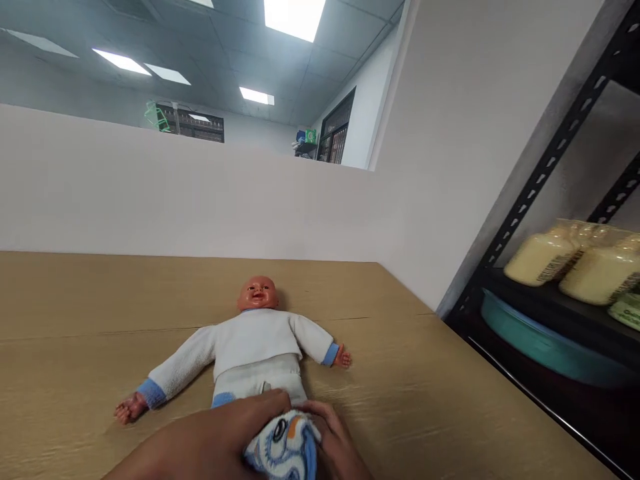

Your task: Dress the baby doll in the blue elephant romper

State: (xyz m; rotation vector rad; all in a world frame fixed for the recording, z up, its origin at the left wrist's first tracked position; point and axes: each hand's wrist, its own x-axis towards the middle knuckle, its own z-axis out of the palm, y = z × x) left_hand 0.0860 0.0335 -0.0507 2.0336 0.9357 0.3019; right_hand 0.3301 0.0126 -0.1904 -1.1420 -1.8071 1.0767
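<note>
Wooden table [450,400]: a broad tan surface with visible grain, running from under both hands out to a plain white wall [200,200] beyond them. Above the wall's top edge, ceiling lights and dark windows show far off.

Metal shelf [560,153]: a dark slotted upright and boards, standing to the right of the hands and well apart from them. On it sit pale yellow jars [545,257] with a teal round dish [530,340] below them.

Doll [250,347]: lies on its back on the table just beyond the hands, head pointing away from them, arms spread to either side. It wears a white top with blue cuffs and white pants; its lower body runs under the hands and is hidden there.

Left hand [220,440]: enters from the lower edge, palm down, fingers bent over a small cloth at the doll's lower end, gripping it from the left.

Right hand [335,443]: only the fingers and part of the back show; they press on the same cloth from the right. The two hands lie close together, both clamped on the cloth.

Cloth [285,450]: a small white bundle with blue and orange print, held between the hands and touching the doll's pants; whether it is around a leg cannot be told.
</note>
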